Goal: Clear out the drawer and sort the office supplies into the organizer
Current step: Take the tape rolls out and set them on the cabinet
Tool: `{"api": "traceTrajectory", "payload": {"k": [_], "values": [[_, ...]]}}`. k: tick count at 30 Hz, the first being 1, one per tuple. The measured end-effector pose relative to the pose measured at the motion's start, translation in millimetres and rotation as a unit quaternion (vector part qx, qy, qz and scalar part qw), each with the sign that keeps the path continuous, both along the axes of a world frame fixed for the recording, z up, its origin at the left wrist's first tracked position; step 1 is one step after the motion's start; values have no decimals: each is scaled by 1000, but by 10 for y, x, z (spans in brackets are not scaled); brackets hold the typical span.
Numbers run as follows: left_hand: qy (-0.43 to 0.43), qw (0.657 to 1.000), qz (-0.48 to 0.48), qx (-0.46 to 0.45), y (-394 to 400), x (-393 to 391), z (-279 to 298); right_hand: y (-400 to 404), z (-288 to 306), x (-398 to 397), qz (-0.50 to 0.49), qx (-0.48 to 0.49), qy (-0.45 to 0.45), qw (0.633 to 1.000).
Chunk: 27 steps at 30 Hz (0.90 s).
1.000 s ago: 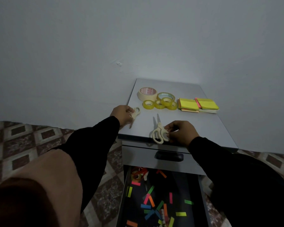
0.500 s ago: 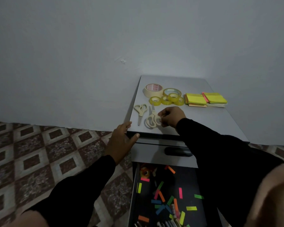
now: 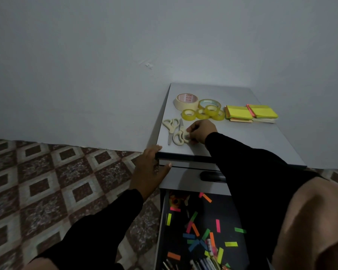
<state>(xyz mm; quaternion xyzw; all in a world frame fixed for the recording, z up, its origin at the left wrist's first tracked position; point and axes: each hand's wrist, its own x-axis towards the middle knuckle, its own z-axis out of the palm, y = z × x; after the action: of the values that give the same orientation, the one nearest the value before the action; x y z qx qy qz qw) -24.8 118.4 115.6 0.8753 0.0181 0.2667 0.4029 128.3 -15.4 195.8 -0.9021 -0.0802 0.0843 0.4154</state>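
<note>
Head view: right hand (image 3: pixel 201 132) fingers pinching scissors (image 3: pixel 180 136); left hand (image 3: pixel 150 168) fingers loosely spread at cabinet (image 3: pixel 242 137) corner

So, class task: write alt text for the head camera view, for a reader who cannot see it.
A right hand holds scissors on a grey cabinet beside a second pair, tape rolls and sticky notes. The left hand rests on the cabinet's corner above an open drawer of coloured tabs.

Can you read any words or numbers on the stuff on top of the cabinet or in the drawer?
Masking tape roll: red print on its inner core, too blurred to read.
Pens in the open drawer: any markings are too small to read.
Nothing else shows any words, numbers or signs.
</note>
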Motion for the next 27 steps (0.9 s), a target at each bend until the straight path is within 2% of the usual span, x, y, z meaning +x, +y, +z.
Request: {"api": "traceTrajectory", "payload": {"k": [9,14,18,20,23,27], "values": [[26,999,17,22,-17,-12,51,-52,59,-56,24,-43,-30,998],[13,998,29,48,-95,-70,87,-244,67,-289,58,-18,-63,996],[-3,999,27,22,-274,-218,95,-520,40,-690,96,0,-95,991],[-3,1000,11,2,-378,-312,30,-700,-4,-904,108,16,-98,989],[-3,1000,-14,27,-523,-474,-154,-987,-145,-1151,139,21,-87,986],[57,998,-25,23,-714,-705,-465,-1367,-508,-1354,147,-3,-63,987]]}}
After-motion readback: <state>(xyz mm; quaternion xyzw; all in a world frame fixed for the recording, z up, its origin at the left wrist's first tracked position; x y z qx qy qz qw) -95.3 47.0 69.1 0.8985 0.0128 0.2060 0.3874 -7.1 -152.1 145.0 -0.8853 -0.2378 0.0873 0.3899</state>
